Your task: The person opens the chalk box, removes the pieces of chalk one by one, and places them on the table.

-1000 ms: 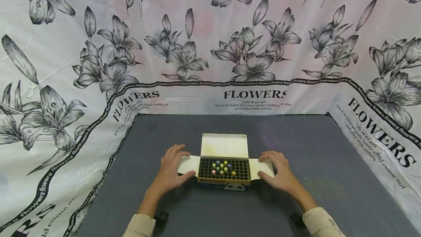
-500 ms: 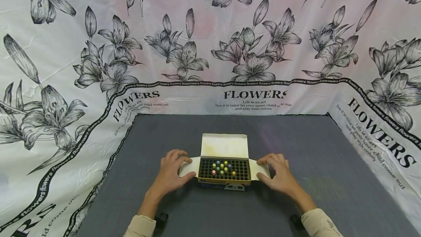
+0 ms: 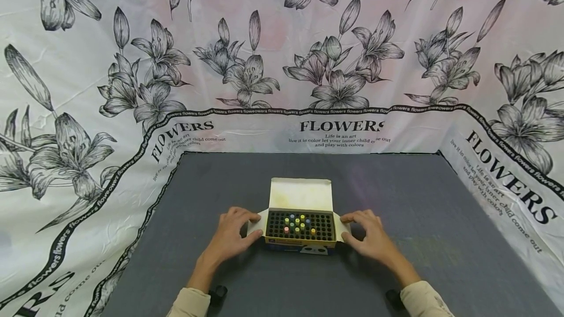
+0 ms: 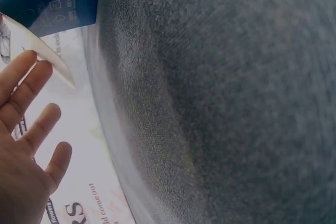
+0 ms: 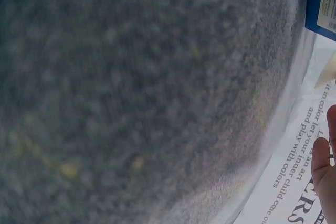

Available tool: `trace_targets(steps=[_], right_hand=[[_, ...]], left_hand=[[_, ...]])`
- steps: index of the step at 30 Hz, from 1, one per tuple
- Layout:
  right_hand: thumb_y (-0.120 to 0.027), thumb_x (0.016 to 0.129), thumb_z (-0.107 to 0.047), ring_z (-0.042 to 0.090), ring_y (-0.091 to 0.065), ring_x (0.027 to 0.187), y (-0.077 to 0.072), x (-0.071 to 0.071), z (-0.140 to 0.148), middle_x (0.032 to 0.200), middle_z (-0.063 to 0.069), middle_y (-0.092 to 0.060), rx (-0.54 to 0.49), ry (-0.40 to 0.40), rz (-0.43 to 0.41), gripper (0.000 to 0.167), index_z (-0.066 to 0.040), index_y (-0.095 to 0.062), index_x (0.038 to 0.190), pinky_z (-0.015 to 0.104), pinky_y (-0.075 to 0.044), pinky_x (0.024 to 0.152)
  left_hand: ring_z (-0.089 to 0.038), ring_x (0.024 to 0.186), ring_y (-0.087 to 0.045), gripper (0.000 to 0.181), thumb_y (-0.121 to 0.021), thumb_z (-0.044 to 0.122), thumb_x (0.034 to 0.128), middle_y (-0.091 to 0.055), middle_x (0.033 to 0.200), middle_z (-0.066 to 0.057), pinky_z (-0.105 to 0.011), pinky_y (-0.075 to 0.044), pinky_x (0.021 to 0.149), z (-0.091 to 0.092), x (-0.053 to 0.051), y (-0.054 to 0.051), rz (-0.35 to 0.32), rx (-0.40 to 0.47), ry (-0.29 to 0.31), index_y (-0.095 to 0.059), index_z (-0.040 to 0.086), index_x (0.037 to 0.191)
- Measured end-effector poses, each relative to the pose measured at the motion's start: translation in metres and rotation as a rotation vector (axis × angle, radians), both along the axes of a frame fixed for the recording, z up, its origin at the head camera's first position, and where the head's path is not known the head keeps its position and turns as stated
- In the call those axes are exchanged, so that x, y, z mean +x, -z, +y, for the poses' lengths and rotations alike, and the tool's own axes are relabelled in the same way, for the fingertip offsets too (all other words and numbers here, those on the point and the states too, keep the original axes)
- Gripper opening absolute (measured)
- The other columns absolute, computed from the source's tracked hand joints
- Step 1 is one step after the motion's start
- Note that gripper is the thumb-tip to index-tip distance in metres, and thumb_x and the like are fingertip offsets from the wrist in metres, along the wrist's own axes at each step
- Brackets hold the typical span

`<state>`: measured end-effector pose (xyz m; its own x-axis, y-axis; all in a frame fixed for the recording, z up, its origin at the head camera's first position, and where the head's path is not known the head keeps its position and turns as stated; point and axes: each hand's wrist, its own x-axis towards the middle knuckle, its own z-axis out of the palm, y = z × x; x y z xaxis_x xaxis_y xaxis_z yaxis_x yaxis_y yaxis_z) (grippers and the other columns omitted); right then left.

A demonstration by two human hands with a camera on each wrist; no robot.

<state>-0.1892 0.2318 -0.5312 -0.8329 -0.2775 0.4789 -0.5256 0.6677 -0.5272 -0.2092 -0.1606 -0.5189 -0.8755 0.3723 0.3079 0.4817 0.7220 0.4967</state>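
Observation:
A small blue and yellow box (image 3: 299,247) stands with its white lid (image 3: 301,193) raised at the back. Inside, a black tray of holes holds several coloured sticks (image 3: 313,232). My left hand (image 3: 231,234) touches the left side flap (image 3: 263,224) with fingers and thumb; in the left wrist view that hand (image 4: 26,129) has its fingers extended against the flap (image 4: 44,51), beside the blue box wall (image 4: 63,3). On the other side, my right hand (image 3: 372,236) touches the right side flap (image 3: 340,229). Only part of it (image 5: 326,171) shows in the right wrist view.
The box rests on a dark grey table (image 3: 304,287). White fabric with printed flowers and lettering (image 3: 341,126) rises behind the table and along both sides.
Both hands have moved inward towards the box. The two side flaps have tilted up and look narrower from above, while the box and its raised lid have stayed in place.

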Motion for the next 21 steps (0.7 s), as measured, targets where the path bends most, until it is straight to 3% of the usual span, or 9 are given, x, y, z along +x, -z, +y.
trace_targets(steps=[15, 21], right_hand=[[-0.079, 0.086, -0.011, 0.023, -0.061, 0.097, 0.003, 0.002, -0.008, 0.107, 0.002, -0.074, -0.024, 0.025, -0.103, 0.03, -0.013, -0.074, 0.116, 0.047, -0.036, 0.088], [-0.078, 0.086, -0.008, 0.025, -0.063, 0.101, 0.003, 0.002, -0.012, 0.109, 0.003, -0.074, -0.032, 0.042, -0.146, 0.033, -0.01, -0.074, 0.118, 0.056, -0.041, 0.095]], left_hand=[[-0.024, 0.115, -0.056, 0.031, -0.071, 0.027, 0.0962, -0.073, 0.106, -0.001, -0.056, -0.035, 0.102, 0.007, 0.003, 0.001, -0.067, 0.031, 0.026, -0.074, 0.014, 0.124], [-0.021, 0.114, -0.057, 0.031, -0.071, 0.024, 0.0966, -0.071, 0.109, 0.001, -0.056, -0.036, 0.103, 0.008, 0.005, 0.002, -0.116, 0.055, 0.03, -0.073, 0.015, 0.126]])
